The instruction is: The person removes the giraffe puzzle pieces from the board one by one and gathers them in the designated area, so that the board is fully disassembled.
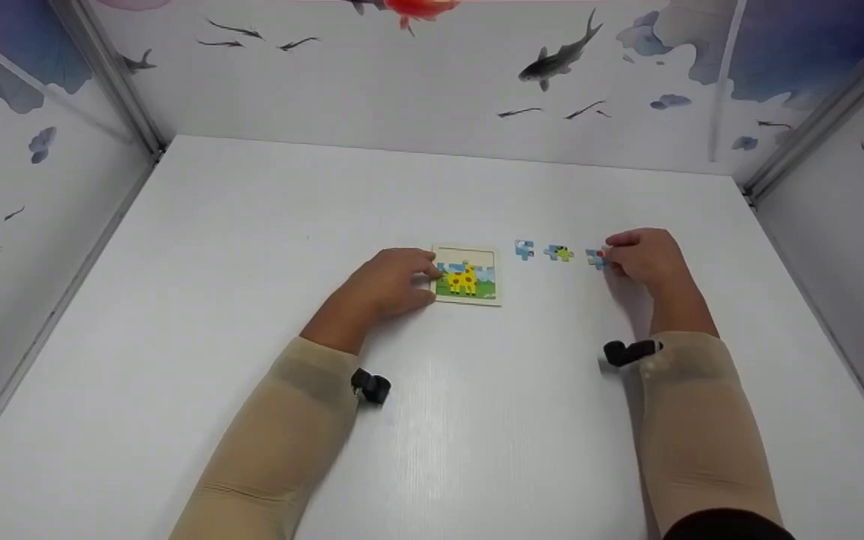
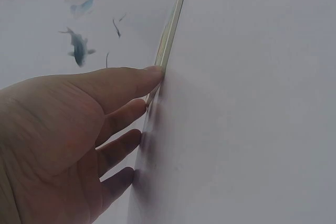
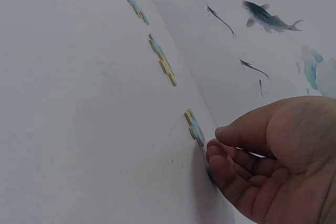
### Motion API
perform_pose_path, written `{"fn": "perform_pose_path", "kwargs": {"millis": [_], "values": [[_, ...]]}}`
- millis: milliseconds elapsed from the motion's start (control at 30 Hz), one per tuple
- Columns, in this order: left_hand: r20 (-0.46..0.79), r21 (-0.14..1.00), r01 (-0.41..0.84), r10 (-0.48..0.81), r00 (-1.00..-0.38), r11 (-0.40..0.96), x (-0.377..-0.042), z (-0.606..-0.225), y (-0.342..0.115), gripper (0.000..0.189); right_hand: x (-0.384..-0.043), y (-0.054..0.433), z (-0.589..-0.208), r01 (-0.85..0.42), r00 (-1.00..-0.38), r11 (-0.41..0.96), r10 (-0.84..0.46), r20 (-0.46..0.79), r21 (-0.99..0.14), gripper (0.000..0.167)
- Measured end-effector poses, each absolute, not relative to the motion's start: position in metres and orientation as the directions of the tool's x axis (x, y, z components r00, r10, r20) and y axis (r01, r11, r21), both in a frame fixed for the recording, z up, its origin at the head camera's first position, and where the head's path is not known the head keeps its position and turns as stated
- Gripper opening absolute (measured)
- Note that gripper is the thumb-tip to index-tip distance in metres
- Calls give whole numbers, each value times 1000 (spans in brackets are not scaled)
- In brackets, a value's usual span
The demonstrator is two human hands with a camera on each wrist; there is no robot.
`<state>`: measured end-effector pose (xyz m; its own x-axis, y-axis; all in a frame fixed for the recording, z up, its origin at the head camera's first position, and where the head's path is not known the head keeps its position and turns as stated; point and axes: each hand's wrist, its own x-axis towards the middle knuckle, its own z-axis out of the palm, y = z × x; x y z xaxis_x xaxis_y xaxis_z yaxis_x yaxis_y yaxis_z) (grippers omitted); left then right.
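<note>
Working on the white desk [image 1: 492,420] now: left hand [image 1: 394,281], fingers loosely bent, touching the left edge of the giraffe puzzle frame [image 1: 469,256]; right hand [image 1: 646,259], fingertips narrow, any grip impossible to tell. Off the frame's right edge, roughly parallel to the desk's far edge, run three jigsaw pieces [image 1: 558,253], right hand at the outermost.

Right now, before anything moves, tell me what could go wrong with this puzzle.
The rightmost piece is thin and lies flat, so the right grip might slide it instead of lifting it. The other two pieces lie between it and the puzzle frame, so a low carry could knock them. The left grip holds the frame only at its left side, so pressing into the bare top strip may twist it.
</note>
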<state>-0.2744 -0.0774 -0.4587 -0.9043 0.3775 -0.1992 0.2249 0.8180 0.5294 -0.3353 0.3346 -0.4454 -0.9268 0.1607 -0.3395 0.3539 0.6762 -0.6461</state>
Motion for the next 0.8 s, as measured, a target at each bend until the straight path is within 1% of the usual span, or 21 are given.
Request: {"fn": "perform_pose_path", "kwargs": {"millis": [200,333,467,600,800], "values": [[-183,529,255,402,-897,809,-274,-459,-79,42,-334,313,-440,315,-943,655,136,-303,-687,41],[-183,536,247,397,-899,807,-275,-459,-79,41,-331,287,-429,257,-956,645,60,-287,-720,41],[-200,541,224,382,-902,811,-275,-460,-79,41,-325,255,-418,191,-959,670,-29,-283,-717,39],[-197,532,231,385,-901,815,-275,-461,-79,41,-322,226,-411,139,-952,699,-100,-288,-702,38],[-176,540,247,395,-902,805,-276,-460,-78,37,-321,197,-406,86,-943,712,-168,-288,-697,37]]}}
